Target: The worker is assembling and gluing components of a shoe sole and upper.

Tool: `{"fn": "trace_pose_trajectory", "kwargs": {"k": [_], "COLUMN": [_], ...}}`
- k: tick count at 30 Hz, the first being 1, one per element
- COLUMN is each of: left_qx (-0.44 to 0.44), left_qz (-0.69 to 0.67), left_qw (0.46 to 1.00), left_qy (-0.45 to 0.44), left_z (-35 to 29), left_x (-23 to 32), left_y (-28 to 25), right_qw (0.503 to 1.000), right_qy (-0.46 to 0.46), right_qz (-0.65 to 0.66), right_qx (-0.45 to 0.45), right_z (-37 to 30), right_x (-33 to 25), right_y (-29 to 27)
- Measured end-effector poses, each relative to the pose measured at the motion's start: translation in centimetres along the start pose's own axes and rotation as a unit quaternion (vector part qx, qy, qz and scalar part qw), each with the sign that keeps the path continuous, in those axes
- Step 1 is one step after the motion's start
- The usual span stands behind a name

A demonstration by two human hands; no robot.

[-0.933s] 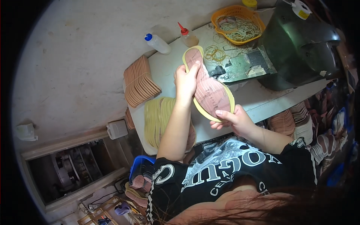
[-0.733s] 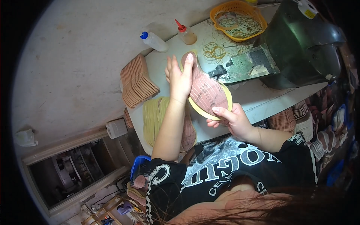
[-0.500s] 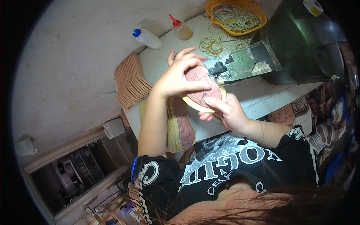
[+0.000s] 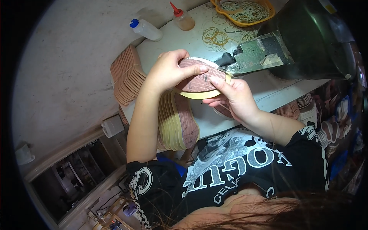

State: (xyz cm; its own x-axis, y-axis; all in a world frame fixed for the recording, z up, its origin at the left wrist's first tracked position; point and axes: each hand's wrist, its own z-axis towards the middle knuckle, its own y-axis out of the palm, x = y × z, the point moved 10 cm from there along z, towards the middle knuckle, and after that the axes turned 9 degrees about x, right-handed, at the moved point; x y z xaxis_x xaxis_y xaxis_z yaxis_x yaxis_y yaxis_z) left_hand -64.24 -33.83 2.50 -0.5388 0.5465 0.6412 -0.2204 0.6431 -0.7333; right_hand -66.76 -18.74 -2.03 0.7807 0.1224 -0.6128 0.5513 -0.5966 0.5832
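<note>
Both hands grip one shoe insole, which has a reddish-brown lined face and a pale yellow layer showing along its near edge. My left hand is closed on its left part, thumb on top. At the right end, my right hand pinches it between thumb and fingers. The insole's far right edge lies against or very close to the dark working head of a green machine; contact is hard to tell. Below my left forearm lies a fanned row of yellow-edged insoles. Part of another reddish insole shows beneath my right hand.
A banded stack of brown insoles stands at the table's left. Behind are a white bottle with a blue cap, a red-tipped bottle, loose rubber bands and a yellow basket. More insole stacks sit at right.
The insole has turned from slanting to lying more crosswise. My left hand has shifted left and its raised fingers have curled around the edge. My right hand still holds its end.
</note>
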Motion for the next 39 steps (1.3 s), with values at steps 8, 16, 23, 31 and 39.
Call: {"fn": "trace_pose_trajectory", "kwargs": {"k": [8,16,23,31,39], "left_qx": [0.050,-0.015,-0.078,0.042,0.127], "left_qz": [-0.059,-0.141,-0.226,-0.311,-0.328], "left_qw": [0.990,0.962,0.931,0.916,0.901], "left_qy": [-0.117,-0.232,-0.275,-0.249,-0.255], "left_z": [-3.5,-6.8,-8.6,-8.1,-8.0], "left_x": [-1.7,-1.2,0.2,-2.0,-2.6], "left_y": [0.4,4.1,5.4,5.5,4.7], "right_qw": [0.998,0.989,0.974,0.963,0.941], "right_qy": [-0.022,-0.067,-0.064,-0.135,0.050], "right_qz": [-0.054,-0.113,-0.187,-0.217,-0.278], "right_qx": [-0.010,-0.071,-0.113,-0.090,-0.184], "right_z": [0.1,-0.4,-1.9,0.5,-5.7], "right_x": [-0.3,-1.2,-2.4,-3.2,3.0], "right_y": [-0.4,-0.3,-0.9,-1.5,-6.1]}}
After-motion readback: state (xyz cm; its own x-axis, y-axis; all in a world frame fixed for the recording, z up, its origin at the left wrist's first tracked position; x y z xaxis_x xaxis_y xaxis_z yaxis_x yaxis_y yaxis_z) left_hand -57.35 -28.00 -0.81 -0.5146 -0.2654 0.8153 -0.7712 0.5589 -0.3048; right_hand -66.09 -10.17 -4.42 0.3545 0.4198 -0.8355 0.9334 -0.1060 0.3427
